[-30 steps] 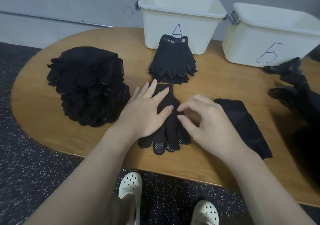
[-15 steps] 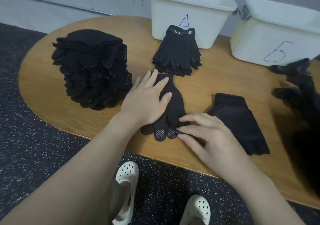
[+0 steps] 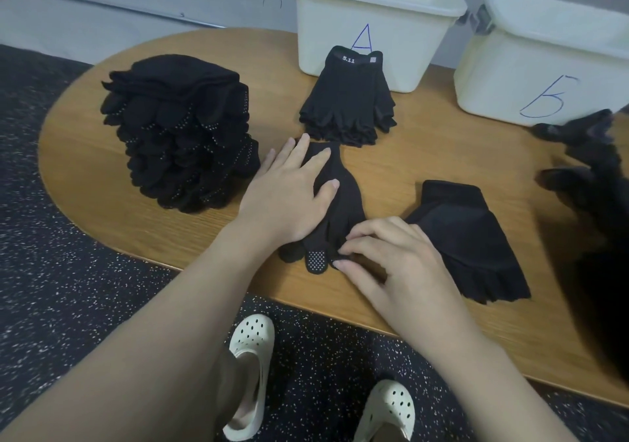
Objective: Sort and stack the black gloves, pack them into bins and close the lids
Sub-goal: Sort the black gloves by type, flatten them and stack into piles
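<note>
A black dotted glove [image 3: 343, 203] lies flat on the wooden table [image 3: 85, 183], fingertips toward me. My left hand [image 3: 289, 193] presses flat on its cuff and palm. My right hand [image 3: 391, 264] has its fingers bent over the glove's fingertips and touches them. A tall stack of dotted gloves [image 3: 180, 132] stands to the left. A low stack of fingerless gloves [image 3: 347, 101] lies in front of bin A [image 3: 371, 16]. One fingerless glove [image 3: 466, 237] lies right of my right hand. Bin B [image 3: 544, 53] stands at the back right.
A loose heap of black gloves [image 3: 592, 169] fills the table's right side. Both bins are open, no lids in view. The table's curved front edge runs just under my wrists; my feet in white clogs [image 3: 252, 373] stand on dark speckled floor below.
My right hand slid from the glove's middle down to its fingertips and its fingers bent more. My left hand stayed pressed on the glove. The camera shifted slightly.
</note>
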`<state>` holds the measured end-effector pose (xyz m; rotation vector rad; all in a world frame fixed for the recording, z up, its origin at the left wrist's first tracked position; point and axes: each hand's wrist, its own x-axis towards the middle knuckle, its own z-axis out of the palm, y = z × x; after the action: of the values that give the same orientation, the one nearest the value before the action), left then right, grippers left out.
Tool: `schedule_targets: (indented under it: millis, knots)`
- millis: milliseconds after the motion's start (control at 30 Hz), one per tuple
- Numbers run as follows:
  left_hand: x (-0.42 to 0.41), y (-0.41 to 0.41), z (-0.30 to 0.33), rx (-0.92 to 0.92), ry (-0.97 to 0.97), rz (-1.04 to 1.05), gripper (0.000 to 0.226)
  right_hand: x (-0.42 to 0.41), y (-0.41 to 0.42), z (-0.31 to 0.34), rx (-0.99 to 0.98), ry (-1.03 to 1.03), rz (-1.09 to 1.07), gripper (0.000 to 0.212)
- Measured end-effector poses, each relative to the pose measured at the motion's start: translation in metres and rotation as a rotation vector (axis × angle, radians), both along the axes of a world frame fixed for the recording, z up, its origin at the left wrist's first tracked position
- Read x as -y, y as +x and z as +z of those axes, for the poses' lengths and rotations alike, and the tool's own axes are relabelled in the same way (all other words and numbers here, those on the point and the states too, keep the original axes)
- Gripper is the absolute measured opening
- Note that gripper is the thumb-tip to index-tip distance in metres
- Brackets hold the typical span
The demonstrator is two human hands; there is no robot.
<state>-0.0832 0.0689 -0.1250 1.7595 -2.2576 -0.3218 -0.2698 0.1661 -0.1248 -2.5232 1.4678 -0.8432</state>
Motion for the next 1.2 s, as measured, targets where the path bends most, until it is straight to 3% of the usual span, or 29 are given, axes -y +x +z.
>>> schedule_targets:
  millis: [467,700,1033,1200]
  knots:
    - [-0.012,0.003,0.004,-0.08,-0.042,0.011,0.069,0.001,-0.029,0.019,-0.042,0.227,0.055,0.014]
    - [-0.018,0.003,0.003,-0.039,-0.056,0.019,0.063,-0.009,-0.012,0.018,0.115,0.211,-0.057,0.041]
    - [-0.017,0.002,0.003,-0.055,-0.05,0.025,0.063,-0.011,0.0,0.013,0.205,0.275,-0.051,0.029]
    - [-0.017,0.002,0.003,-0.053,-0.046,0.028,0.062,-0.016,-0.001,0.009,0.151,0.315,-0.023,0.025]
